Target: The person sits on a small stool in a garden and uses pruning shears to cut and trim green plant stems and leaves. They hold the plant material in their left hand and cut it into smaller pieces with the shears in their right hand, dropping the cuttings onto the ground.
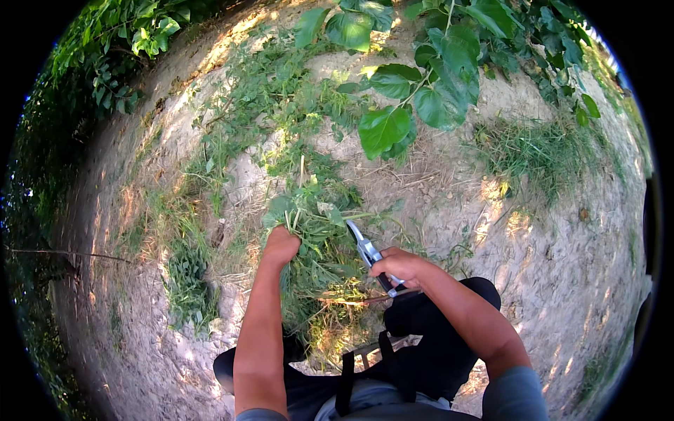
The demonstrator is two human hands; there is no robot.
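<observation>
My left hand (281, 245) is closed around a bunch of green weed stems (295, 218), whose pale ends stick up beside the fist. My right hand (398, 265) grips a pair of pruning shears (369, 252) with silver metal and dark handles. The tip of the shears points up and left, close to a green stem (360, 215) reaching right from the bunch; whether it touches is not plain. Below the hands, a heap of leafy cuttings (326, 268) lies on the ground between my knees, with dry yellowish grass at its near end.
A leafy branch (387, 129) with broad leaves hangs in from the top. Low weeds (274, 100) spread over the dry soil (547, 263) ahead. A grass tuft (542, 147) grows at right, a small pile of greens (192, 284) at left. Dense bushes (47, 147) line the left side.
</observation>
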